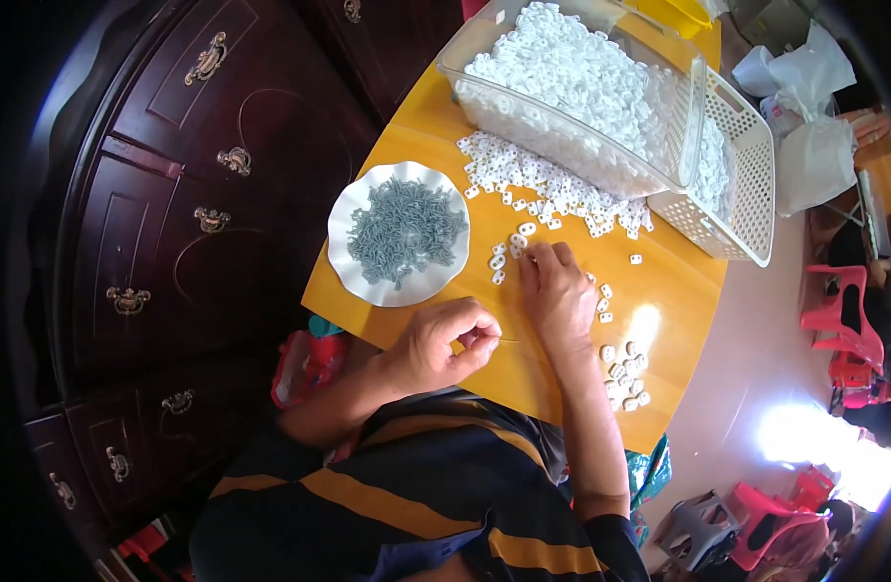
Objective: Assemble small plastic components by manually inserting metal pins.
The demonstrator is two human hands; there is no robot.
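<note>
My left hand (447, 341) is held above the front of the table, thumb and index finger curled together in a pinch; whatever may be between them is too small to tell. My right hand (559, 294) rests with bent fingers pointing down at the tabletop, its fingertips partly hidden. Beside those fingertips lie small white two-holed plastic pieces (517, 240), and a short row of similar pieces (498, 263) is just to their left. Left of both hands, a scalloped white plate (432, 290) holds a heap of grey screws (402, 228).
A clear tub (562, 131) full of white parts stands at the back, with loose white pieces (552, 184) along its front. A white perforated basket (751, 194) adjoins it. More pieces (625, 378) lie by my right forearm on the yellow table (504, 388). Dark drawers (203, 165) flank the left.
</note>
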